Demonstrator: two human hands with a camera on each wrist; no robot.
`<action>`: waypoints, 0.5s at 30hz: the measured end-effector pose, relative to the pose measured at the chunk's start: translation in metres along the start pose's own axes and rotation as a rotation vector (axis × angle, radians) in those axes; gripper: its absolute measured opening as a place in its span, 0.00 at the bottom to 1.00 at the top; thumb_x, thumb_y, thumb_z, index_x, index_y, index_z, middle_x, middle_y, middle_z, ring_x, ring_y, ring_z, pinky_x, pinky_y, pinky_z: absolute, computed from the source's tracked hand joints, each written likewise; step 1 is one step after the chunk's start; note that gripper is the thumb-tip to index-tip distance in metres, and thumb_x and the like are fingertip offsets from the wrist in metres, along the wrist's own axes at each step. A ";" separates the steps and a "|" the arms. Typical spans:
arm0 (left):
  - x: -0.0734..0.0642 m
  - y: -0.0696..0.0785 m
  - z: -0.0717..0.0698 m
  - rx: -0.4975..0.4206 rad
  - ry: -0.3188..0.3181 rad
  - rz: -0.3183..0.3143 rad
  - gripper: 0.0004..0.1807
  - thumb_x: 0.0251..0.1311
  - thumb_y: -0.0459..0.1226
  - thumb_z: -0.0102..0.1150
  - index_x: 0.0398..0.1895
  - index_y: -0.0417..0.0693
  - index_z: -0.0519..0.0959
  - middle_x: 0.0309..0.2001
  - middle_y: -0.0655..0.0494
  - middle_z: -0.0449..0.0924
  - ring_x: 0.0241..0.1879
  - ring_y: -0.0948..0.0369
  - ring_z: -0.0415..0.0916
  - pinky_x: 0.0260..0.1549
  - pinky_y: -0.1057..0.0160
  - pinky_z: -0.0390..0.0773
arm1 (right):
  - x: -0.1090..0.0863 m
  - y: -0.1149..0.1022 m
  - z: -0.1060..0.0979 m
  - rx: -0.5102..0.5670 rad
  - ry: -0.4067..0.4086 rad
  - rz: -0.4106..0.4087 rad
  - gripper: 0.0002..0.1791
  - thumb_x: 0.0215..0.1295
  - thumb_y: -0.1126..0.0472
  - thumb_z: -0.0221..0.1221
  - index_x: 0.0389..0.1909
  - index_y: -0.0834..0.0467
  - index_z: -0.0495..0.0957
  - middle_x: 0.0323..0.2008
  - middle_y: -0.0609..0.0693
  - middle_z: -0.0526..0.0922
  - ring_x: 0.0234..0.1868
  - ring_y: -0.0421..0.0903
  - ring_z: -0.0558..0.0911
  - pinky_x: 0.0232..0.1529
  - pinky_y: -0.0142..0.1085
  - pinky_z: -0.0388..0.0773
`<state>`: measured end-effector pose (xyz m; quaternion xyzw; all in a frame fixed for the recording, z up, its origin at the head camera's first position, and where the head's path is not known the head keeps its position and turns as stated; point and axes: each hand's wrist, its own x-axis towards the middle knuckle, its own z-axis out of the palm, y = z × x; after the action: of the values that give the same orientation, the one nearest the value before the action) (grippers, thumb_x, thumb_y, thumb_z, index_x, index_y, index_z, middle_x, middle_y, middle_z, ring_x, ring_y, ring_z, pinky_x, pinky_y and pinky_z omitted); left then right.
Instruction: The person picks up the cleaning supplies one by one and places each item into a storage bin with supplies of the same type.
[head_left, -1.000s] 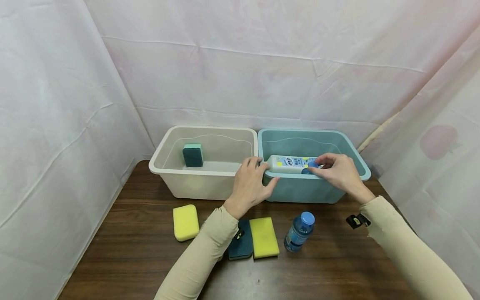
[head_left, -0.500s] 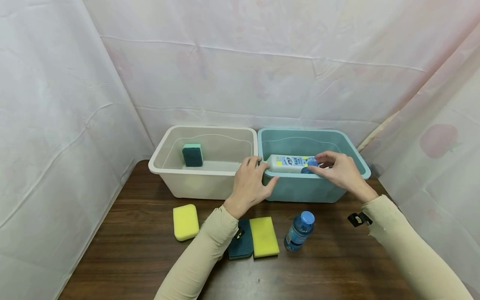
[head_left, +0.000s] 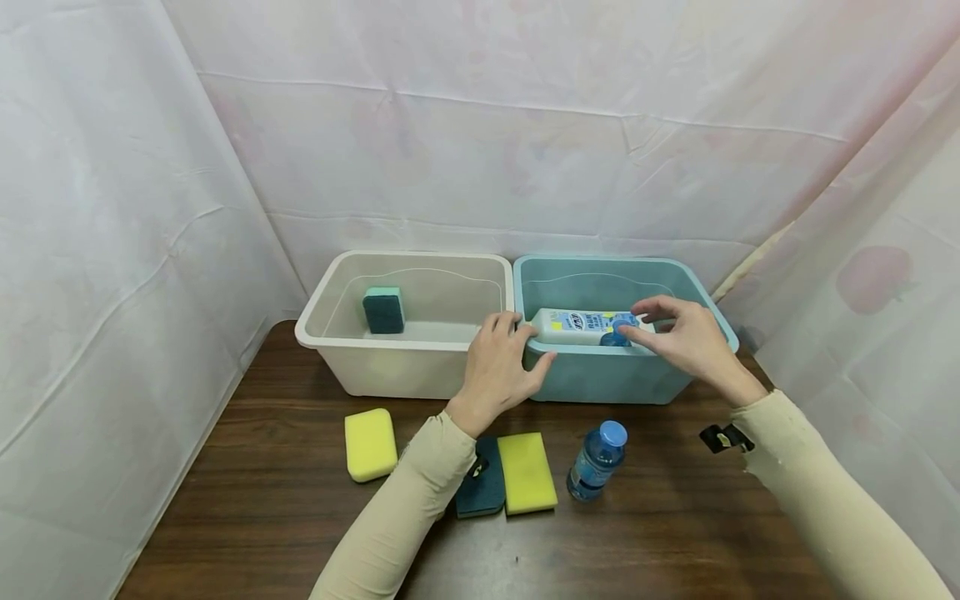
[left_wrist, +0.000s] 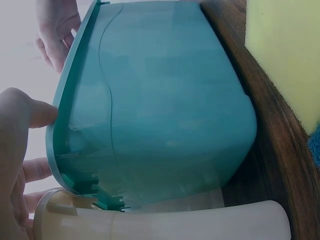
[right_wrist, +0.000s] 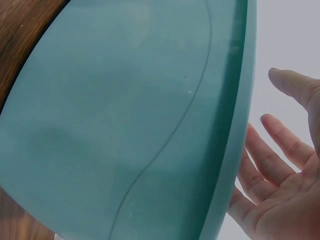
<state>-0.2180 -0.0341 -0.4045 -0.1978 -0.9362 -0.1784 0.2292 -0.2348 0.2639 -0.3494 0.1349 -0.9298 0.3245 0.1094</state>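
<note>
My left hand (head_left: 498, 371) rests where the beige bin (head_left: 397, 367) meets the teal bin (head_left: 600, 375). In the left wrist view its thumb (left_wrist: 42, 114) lies at the teal rim, fingers spread behind it. A white bottle (head_left: 562, 325) with a blue and yellow label lies on its side in the teal bin. Beside it, a blue object (head_left: 615, 338) shows just over the front rim, its lower part hidden. Above that object my right hand (head_left: 686, 333) hovers, thumb and fingers parted. The right wrist view shows those fingers (right_wrist: 270, 160) spread, holding nothing.
A dark green sponge (head_left: 384, 311) stands inside the beige bin. In front of the bins lie a yellow sponge (head_left: 371, 446), a dark green one (head_left: 482, 483) partly under the left sleeve, and another yellow sponge (head_left: 527, 473). A small blue-capped bottle (head_left: 596, 462) stands upright nearby.
My right thumb and fingers have spread apart, letting go of the blue object, and the hand has shifted slightly up and right. The left hand has stayed in place.
</note>
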 end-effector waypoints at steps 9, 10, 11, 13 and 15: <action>0.000 0.002 0.000 0.005 -0.006 -0.002 0.27 0.70 0.60 0.62 0.57 0.51 0.87 0.65 0.45 0.80 0.66 0.48 0.75 0.66 0.50 0.79 | -0.007 -0.003 -0.002 0.047 0.029 -0.011 0.21 0.70 0.45 0.71 0.53 0.56 0.86 0.51 0.55 0.89 0.55 0.53 0.86 0.50 0.22 0.81; 0.000 0.002 0.000 0.006 -0.005 -0.001 0.27 0.70 0.60 0.62 0.57 0.51 0.87 0.65 0.46 0.80 0.65 0.48 0.75 0.66 0.50 0.79 | -0.009 -0.003 -0.002 0.053 0.031 -0.013 0.21 0.70 0.45 0.71 0.53 0.56 0.87 0.51 0.54 0.89 0.55 0.52 0.85 0.48 0.16 0.77; 0.000 0.001 0.000 0.005 -0.003 0.000 0.27 0.70 0.60 0.62 0.57 0.51 0.87 0.65 0.46 0.80 0.65 0.48 0.75 0.66 0.50 0.79 | -0.010 -0.003 -0.003 0.065 0.032 -0.012 0.20 0.70 0.46 0.70 0.53 0.55 0.87 0.52 0.54 0.89 0.55 0.50 0.85 0.47 0.12 0.73; 0.000 0.001 0.000 0.006 -0.003 0.001 0.27 0.70 0.60 0.62 0.57 0.51 0.87 0.65 0.46 0.80 0.65 0.48 0.75 0.66 0.51 0.79 | -0.012 -0.002 -0.004 0.089 0.029 -0.008 0.19 0.71 0.47 0.70 0.54 0.55 0.86 0.52 0.53 0.89 0.54 0.44 0.85 0.47 0.13 0.74; 0.000 0.001 0.000 0.002 0.000 0.004 0.27 0.70 0.60 0.62 0.57 0.51 0.87 0.64 0.45 0.80 0.65 0.48 0.76 0.66 0.50 0.79 | -0.015 0.000 -0.006 0.118 0.025 0.000 0.18 0.72 0.48 0.70 0.55 0.54 0.86 0.53 0.53 0.88 0.51 0.37 0.84 0.47 0.14 0.76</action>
<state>-0.2176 -0.0328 -0.4040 -0.1994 -0.9361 -0.1770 0.2295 -0.2201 0.2703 -0.3495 0.1372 -0.9075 0.3806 0.1130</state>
